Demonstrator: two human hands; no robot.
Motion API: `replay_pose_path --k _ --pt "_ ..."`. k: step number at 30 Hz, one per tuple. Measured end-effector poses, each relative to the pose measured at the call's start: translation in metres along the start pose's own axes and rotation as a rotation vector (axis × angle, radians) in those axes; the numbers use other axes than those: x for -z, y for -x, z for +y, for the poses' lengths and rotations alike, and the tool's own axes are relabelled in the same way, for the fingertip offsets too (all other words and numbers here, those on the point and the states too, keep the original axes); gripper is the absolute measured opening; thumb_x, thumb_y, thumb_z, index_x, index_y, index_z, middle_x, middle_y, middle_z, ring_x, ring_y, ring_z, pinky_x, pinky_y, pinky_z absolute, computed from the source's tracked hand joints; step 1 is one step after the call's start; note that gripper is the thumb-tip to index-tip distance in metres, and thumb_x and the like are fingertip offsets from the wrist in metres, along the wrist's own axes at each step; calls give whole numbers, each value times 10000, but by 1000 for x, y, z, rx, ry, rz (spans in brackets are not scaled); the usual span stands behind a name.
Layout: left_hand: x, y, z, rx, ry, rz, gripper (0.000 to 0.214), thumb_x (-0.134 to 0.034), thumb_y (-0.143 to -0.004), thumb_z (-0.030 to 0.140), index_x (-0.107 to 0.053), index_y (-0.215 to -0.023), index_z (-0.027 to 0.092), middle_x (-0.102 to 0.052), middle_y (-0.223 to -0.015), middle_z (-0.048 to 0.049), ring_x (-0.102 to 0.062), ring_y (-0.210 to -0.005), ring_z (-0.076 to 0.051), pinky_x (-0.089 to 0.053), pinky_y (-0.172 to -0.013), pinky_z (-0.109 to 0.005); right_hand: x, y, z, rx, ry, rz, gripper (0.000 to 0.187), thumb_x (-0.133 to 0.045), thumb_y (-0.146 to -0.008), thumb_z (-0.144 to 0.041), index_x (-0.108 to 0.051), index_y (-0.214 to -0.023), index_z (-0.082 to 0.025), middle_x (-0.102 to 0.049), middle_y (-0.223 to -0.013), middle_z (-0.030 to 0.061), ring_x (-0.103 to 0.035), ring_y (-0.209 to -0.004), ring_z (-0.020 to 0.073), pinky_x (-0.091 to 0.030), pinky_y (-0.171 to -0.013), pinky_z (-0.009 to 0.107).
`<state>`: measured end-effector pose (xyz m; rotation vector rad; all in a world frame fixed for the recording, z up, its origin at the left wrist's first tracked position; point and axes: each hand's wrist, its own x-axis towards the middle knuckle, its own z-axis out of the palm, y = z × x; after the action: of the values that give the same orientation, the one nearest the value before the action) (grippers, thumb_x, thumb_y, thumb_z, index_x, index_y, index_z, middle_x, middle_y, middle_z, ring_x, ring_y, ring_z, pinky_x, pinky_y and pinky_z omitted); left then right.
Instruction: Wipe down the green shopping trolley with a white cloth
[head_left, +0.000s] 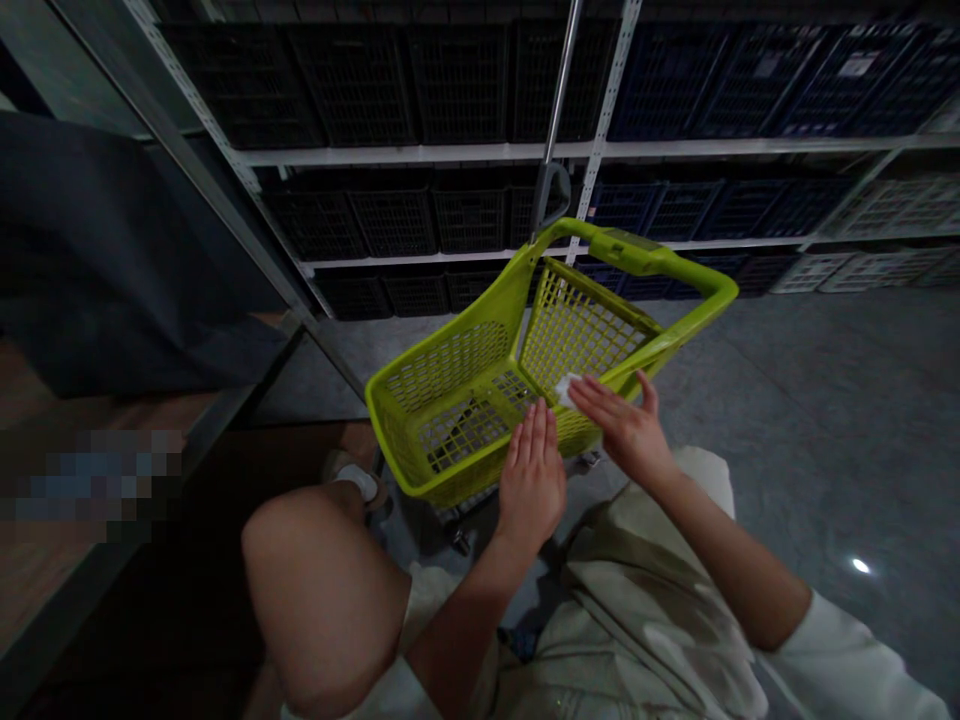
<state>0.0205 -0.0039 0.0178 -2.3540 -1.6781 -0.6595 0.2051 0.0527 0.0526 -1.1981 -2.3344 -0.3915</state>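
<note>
A lime-green plastic shopping cart (pixel 442 490) stands in front of my knees, its slatted basket showing bare inside. My left hand (pixel 534 485) rests on the near side rim of the basket, fingers stretched out and lying together, holding nothing. Farther right, my right hand (pixel 634 435) reaches over the same rim near the handle end, thumb raised. Under its fingertips is a small crumpled white tissue or cloth (pixel 567 390), pressed against the rim. The cart's green handle (pixel 675 265) rises at the far right of the basket.
Behind the cart, a white metal rack (pixel 435 155) carries rows of black crates (pixel 457 85) and blue crates (pixel 667 80). A table with a wooden top (pixel 45 590) and a dark cloth (pixel 135 270) stands at the left. A metal pole (pixel 559 90) rises behind the cart.
</note>
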Motion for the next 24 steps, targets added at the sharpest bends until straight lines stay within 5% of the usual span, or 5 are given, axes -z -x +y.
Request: replay_pose_path --k 5,13,16,20,24 --pt "-3 0 2 -1 -27 -3 654 -391 -971 210 -199 -1573 41 -182 -1663 -131 -164 -1546 -244 -293 -1244 -422 16 -9 64 -304 145 199 608 -392 -842 1 -592 -1349 -269 -640 -1375 91 -563 -1323 276 -17 -1183 656" --pt "-1 0 0 2 -21 -2 617 -369 -978 212 -247 -1554 29 -247 -1649 -138 -174 -1543 -242 -280 -1245 -410 -14 -3 -45 -42 -63 15 710 -394 -826 -13 -434 -1482 -282 -572 -1454 79 -542 -1345 211 2 -1230 548" --pt "0 0 -1 5 -20 -6 627 -375 -979 230 -236 -1561 45 -230 -1656 -130 -176 -1543 -236 -279 -1245 -408 -5 -3 -12 -17 -14 10 675 -374 -848 -6 -472 -1447 -300 -603 -1425 54 -550 -1338 209 10 -1221 564" --pt "1 0 0 3 -18 -21 640 -392 -973 249 -238 -1563 55 -199 -1666 -120 -170 -1545 -237 -279 -1244 -403 12 -6 64 -239 151 187 596 -365 -865 -8 -567 -1358 -274 -635 -1385 71 -535 -1352 256 -4 -1184 639" --pt "1 0 2 9 2 -28 682 -435 -964 282 -223 -1563 35 -185 -1664 -143 -160 -1547 -253 -291 -1241 -425 5 -6 44 -277 148 214 612 -385 -832 2 -568 -1359 -249 -627 -1394 83 -527 -1360 246 -32 -1197 614"
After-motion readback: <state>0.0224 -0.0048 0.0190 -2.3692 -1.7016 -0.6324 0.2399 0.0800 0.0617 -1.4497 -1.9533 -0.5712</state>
